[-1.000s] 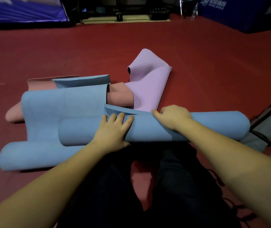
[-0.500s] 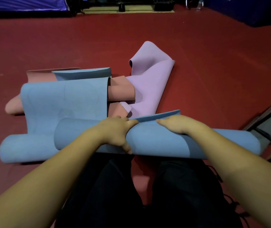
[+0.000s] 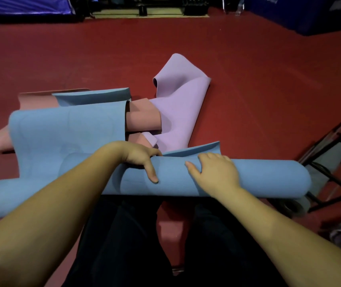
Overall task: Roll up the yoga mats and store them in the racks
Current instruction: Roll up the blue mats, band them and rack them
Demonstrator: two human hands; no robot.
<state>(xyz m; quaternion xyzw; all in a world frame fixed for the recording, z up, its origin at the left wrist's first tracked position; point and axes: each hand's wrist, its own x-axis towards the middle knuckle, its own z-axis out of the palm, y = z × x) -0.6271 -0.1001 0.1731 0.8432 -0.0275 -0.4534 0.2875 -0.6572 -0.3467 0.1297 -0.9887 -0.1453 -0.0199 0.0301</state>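
Under my left hand (image 3: 139,157) and my right hand (image 3: 217,172) the blue mat (image 3: 258,179) looks like matt foam with a fine, grainy texture. The pink mat (image 3: 142,121) and the lilac mat (image 3: 182,108) look smoother, matt too, soft and limp in their folds. The red floor (image 3: 258,69) has a dull, faintly satin finish. The rack (image 3: 337,146) is dark metal bar.

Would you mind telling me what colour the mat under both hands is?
Light blue; the rolled mat shows best in the head view.
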